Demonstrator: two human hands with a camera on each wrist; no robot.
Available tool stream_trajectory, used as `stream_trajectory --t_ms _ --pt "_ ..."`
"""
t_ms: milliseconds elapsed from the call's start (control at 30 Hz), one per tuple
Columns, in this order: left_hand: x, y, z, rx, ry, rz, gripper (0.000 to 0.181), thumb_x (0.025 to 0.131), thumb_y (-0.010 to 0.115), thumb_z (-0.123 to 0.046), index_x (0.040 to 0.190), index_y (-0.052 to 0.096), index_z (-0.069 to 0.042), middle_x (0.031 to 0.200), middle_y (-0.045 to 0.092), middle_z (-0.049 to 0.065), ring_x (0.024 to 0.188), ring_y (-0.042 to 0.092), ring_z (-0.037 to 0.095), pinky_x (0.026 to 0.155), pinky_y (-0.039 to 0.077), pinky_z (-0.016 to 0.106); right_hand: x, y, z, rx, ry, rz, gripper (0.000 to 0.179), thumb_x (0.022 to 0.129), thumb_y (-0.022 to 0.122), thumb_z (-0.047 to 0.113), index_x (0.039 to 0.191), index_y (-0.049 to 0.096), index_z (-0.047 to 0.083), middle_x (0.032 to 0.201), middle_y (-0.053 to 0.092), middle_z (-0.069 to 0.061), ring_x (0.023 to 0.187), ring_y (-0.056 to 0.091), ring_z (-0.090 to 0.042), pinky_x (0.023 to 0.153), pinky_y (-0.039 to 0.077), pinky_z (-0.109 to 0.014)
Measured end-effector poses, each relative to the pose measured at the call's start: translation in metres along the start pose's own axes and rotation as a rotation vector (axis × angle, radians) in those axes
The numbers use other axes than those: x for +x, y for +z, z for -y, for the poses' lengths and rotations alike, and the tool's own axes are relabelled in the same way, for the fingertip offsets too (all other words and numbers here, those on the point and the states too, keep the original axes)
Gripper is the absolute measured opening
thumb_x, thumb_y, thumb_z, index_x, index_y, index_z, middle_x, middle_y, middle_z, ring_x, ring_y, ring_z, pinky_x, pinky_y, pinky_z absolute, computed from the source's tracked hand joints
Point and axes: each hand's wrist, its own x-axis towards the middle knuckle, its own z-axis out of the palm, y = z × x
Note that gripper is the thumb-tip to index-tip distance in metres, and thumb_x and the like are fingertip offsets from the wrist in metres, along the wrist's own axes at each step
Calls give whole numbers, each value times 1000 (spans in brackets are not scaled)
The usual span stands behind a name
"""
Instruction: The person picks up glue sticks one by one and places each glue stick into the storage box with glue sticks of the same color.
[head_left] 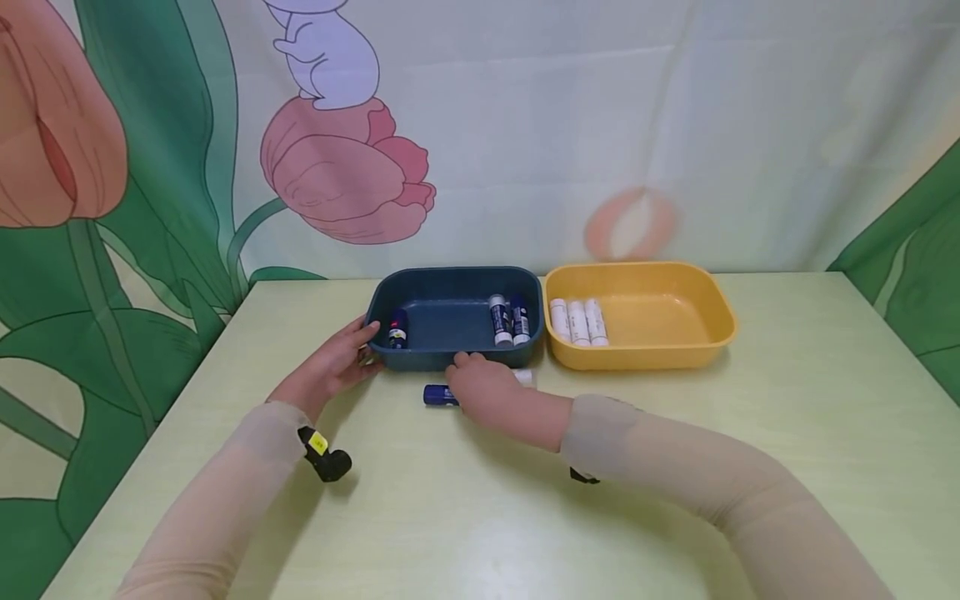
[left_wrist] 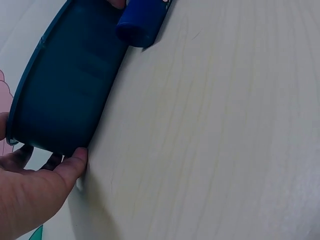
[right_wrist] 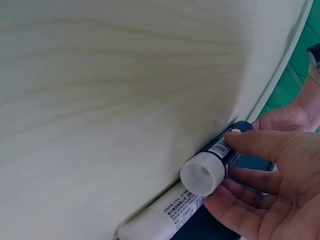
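Note:
My left hand (head_left: 341, 360) holds the left end of a dark blue tray (head_left: 427, 360), one finger at the rim and others low on its outer wall. In front of the tray, my right hand (head_left: 487, 392) grips a blue glue stick (head_left: 438, 395) with a white end. In the right wrist view, the thumb lies on the blue glue stick (right_wrist: 202, 172) and fingers bend below it. Beside it, touching or nearly so, is a white glue stick (right_wrist: 162, 215) printed with small text. The right hand covers much of both sticks in the head view.
Inside the blue tray, a dark blue stick (head_left: 398, 329) stands left and two blue glue sticks (head_left: 501, 321) lie right. A yellow tray (head_left: 637, 358) adjoins it, with three white sticks (head_left: 578, 323) at its left. A printed cloth (head_left: 525, 150) hangs behind the table (head_left: 480, 517).

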Motion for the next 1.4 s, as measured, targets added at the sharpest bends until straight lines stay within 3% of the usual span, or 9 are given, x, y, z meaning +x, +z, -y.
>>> stream_trajectory --t_ms 367,700,967,1233,1400 --pt "0 -2 3 6 19 21 60 113 29 -31 166 2 -23 174 5 16 158 12 28 131 16 52 -1 1 3 -27 -20 -7 32 99 66 12 131 67 8 121 64 -11 107 61 -23 88 63 -36" --pt "-1 -2 5 -5 18 19 59 113 29 -30 166 3 -23 174 4 15 158 10 28 132 15 51 -10 -4 1 44 10 43 38 95 72 21 131 65 9 122 69 -9 107 64 -24 95 60 -36" --pt "-1 -2 4 -11 30 28 59 113 28 -30 166 3 -23 174 4 16 160 9 28 132 14 51 -33 -16 -20 262 23 22 30 93 75 20 120 66 9 104 73 -6 87 60 -19 82 58 -35" --pt "0 -2 4 -5 41 37 59 113 28 -30 166 3 -21 174 5 16 160 8 30 132 14 52 -50 -17 -43 582 85 122 42 91 76 21 130 66 7 114 73 -8 95 61 -18 90 57 -32" --pt "-1 -2 5 -1 46 47 59 113 26 -30 166 1 -20 173 4 18 161 7 31 132 14 51 -59 -19 -61 889 126 215 42 93 74 18 130 63 2 115 71 -11 93 64 -16 81 61 -26"
